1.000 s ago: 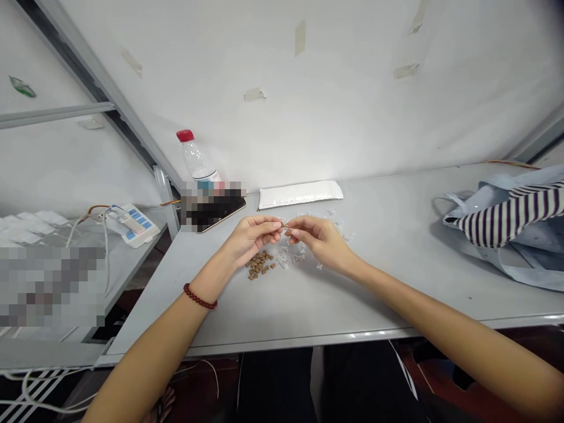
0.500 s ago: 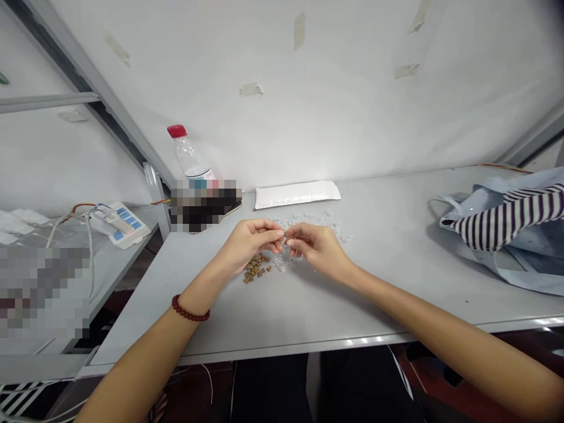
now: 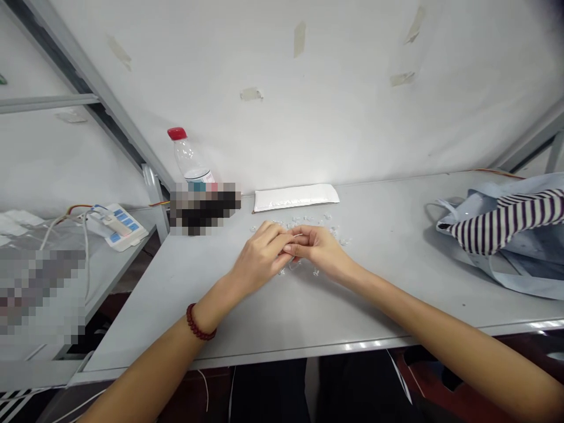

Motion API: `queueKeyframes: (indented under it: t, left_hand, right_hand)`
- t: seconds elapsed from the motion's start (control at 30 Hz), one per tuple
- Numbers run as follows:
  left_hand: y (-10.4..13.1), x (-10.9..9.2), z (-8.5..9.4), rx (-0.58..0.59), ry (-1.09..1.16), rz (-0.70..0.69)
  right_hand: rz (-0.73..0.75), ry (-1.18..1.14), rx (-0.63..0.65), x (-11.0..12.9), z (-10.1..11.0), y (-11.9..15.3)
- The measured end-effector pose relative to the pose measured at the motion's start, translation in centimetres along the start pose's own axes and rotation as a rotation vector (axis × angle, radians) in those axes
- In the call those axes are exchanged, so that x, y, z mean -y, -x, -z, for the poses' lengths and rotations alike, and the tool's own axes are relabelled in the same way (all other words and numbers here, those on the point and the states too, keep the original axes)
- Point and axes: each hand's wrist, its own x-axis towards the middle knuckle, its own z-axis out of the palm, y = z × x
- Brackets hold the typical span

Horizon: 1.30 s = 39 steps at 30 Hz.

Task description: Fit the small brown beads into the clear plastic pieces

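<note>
My left hand and my right hand meet at the fingertips over the middle of the grey table. Both are closed in a pinch, and the left fingers cover whatever lies between them. Small clear plastic pieces are scattered behind and around the hands. One clear piece lies just in front of my right hand. The brown pellets cannot be seen from here, as my left hand and wrist cover their spot. A dark red beaded bracelet circles my left wrist.
Behind the hands lies a flat white packet near the wall. A bottle with a red cap stands at the back left beside a blurred dark object. At right is a striped, pale blue bag. A power strip sits far left.
My left hand has turned over and its fingers have come against my right fingertips. The pile of brown pellets, visible before, is now covered by it. My right hand has barely moved.
</note>
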Motion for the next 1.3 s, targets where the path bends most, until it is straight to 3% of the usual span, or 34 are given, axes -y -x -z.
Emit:
queueKeyframes:
  t: [0.13,0.3,0.43,0.57,0.77,1.0,1.13,1.3]
  left_hand:
    - [-0.2,0.0,0.7,0.075,0.069,0.001]
    - [-0.2,0.0,1.2,0.192,0.15,0.01]
    - [-0.2,-0.1,1.0,0.185,0.094,-0.048]
    - [-0.2,-0.1,0.9,0.158,0.053,-0.092]
    - [-0.1,-0.6,0.6,0.212,-0.114,-0.169]
    - [0.0,0.2,0.7,0.062,-0.064,-0.13]
    - [0.0,0.7,0.8,0.033,-0.036,-0.058]
    - [0.2,0.4,0.5,0.01,-0.055,-0.036]
  right_hand:
    - [0.003,0.056,0.026,-0.1,0.0,0.1]
    - [0.046,0.404,0.102,0.7,0.8,0.4]
    - [0.036,0.503,0.202,1.5,1.4,0.6]
    - [0.051,0.519,0.213,1.5,1.5,0.6]
    - [0.128,0.634,0.243,0.5,1.5,0.4]
    - [0.128,0.563,0.137,1.1,1.3,0.5]
    - [0.181,0.561,0.023,1.0,1.2,0.2]
    - [0.103,0.407,-0.064,0.5,0.8,0.1]
